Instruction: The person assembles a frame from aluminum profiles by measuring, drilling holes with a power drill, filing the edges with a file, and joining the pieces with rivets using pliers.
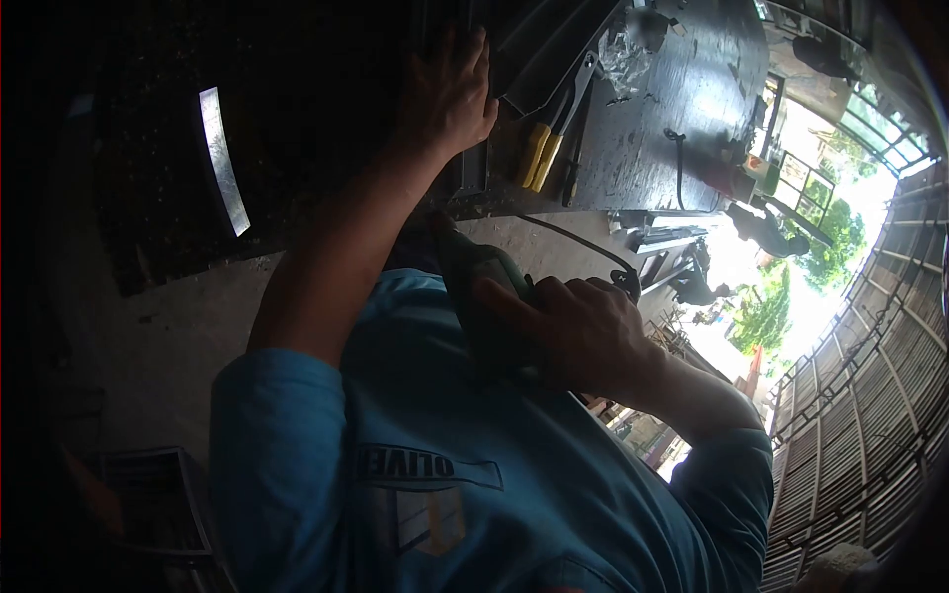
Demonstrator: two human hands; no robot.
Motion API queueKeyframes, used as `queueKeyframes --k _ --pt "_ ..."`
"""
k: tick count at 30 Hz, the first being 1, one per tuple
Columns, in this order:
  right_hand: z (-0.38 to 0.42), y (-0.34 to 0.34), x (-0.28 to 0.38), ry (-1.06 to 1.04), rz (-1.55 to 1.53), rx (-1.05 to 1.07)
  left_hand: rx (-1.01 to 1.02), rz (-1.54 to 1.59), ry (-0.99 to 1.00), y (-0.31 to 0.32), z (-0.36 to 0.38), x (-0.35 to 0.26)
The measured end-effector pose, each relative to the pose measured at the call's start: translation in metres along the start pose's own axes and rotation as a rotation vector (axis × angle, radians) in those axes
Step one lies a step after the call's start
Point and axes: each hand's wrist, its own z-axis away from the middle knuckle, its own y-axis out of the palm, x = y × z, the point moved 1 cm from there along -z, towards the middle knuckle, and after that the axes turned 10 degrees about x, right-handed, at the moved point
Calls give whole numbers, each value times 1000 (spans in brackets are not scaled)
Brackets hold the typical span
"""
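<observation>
- R hand [593,331] gripping dark-green tapered tool [479,287], by dark workbench [633,148] edge, before my chest.
- L hand [455,94] spread on dark, straight-edged piece [474,168]; fingertips dim, can't tell more.
- Prob. steadying step; next move calls for firm L palm.

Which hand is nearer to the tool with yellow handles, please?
The left hand is nearer, spread just beside the yellow-handled tool. The right hand is farther, off the table, gripping a power tool.

The head camera looks down, tilted, from close above the hands [593,331] and bench [638,148].
</observation>
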Motion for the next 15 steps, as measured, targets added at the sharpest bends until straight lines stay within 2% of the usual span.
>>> queueKeyframes --k 4,6,10,13,15 --pt "1 5 4 5 120 -10 11 1 -7 1 -3 0" --pt "2 7 3 31 119 191 10 16 -22 0 -1 -1" --pt "4 16 10 40 64 165 45 1 -25 0 -3 -2" --pt "6 27 15 76 26 46 18 -34 -28 3 0 -3" --pt "3 33 17 49 234 33 -10 -19 -32 5 -1 -3"
